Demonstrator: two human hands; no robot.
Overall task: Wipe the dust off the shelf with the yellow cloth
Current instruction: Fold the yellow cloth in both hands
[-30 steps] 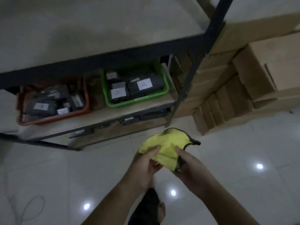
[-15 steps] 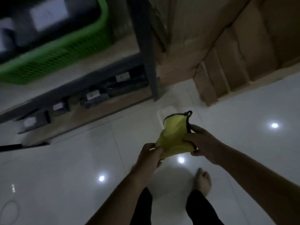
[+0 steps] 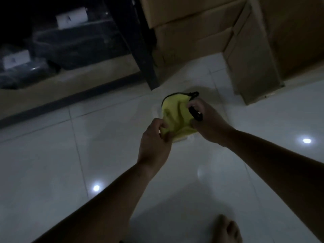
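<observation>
- The pale tiled floor (image 3: 52, 172) is filling most of what I am looking down at, and it is throwing back small bright spots of light.
- The shelf (image 3: 84, 79) is running along the far left, its wooden bottom board sitting low over the floor and its dark upright post (image 3: 140, 50) standing at its right end.
- Brown cardboard boxes (image 3: 201, 32) are stacked at the far right, just beside that post.
- Dark wrapped packs with white labels (image 3: 71, 16) are lying on the shelf board, too dim for me to read.
- My bare foot (image 3: 226, 228) is showing at the near right edge.
- The yellow cloth (image 3: 175, 114), edged in black, is hanging bunched between my hands above the floor, near the foot of the post and apart from the shelf.
- My left hand (image 3: 154, 141) is pinching the cloth's near left edge, fingers closed on it.
- My right hand (image 3: 206, 121) is gripping the cloth's right side, fingers curled around the black trim.
</observation>
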